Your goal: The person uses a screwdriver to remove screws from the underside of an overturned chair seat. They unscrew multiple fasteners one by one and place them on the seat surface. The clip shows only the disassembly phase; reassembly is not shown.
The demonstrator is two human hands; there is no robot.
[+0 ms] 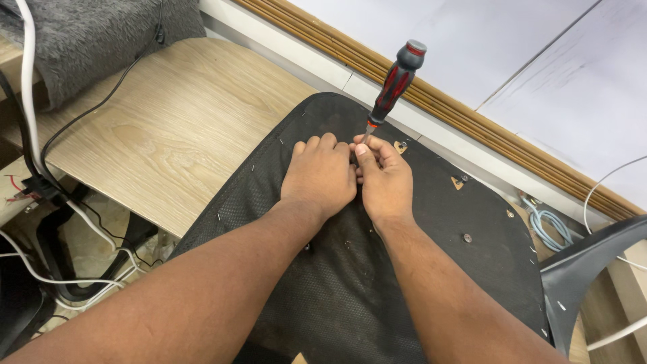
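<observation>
An upturned chair seat (438,269), covered in black fabric stapled along its edges, lies in front of me. My right hand (385,176) pinches the metal shaft of a screwdriver with a black and red handle (397,79); the tool stands tilted, handle pointing up and to the right. My left hand (319,174) rests knuckles-up on the fabric, pressed against the right hand beside the tip. The tip itself is hidden behind my fingers. Screw holes with brown wood showing (458,182) dot the seat to the right.
A light wooden desk top (162,128) lies to the left, with a grey fuzzy cloth (81,40) at its far corner. Black and white cables (40,168) hang at the left. A wooden skirting strip (472,114) runs along the wall. A black plastic chair part (593,263) sits at right.
</observation>
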